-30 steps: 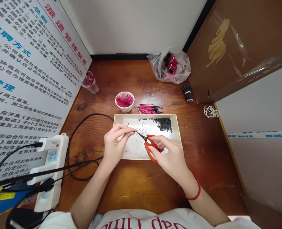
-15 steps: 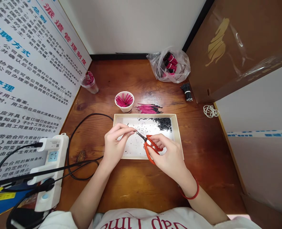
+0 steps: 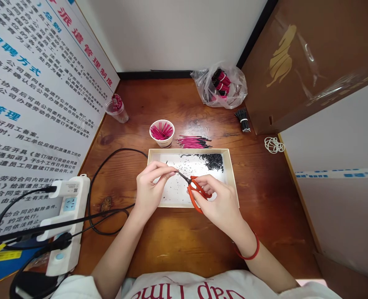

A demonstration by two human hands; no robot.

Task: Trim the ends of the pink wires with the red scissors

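Both grips are occupied: the right hand curls around the red handles of a pair of scissors, while the left hand pinches thumb to fingertips, apparently on a thin dark strand, too small and too covered to name. The wooden table carries everything, with a brown carton along its right side. Near the person sits a shallow cream tray, and the scissors hang above it, tips at the left fingertips. Behind it stand a clear plastic bag of bundled wires and a white paper cup of pink wires; loose pink-and-black wires lie just beyond the rim. Smallest are the black clippings heaped in the tray's far right corner. Compared with half a second ago, the scissor handles look slightly closer together and the blades narrower, the left hand unmoved; that suggests a small closing stroke, with the work held at the same spot.
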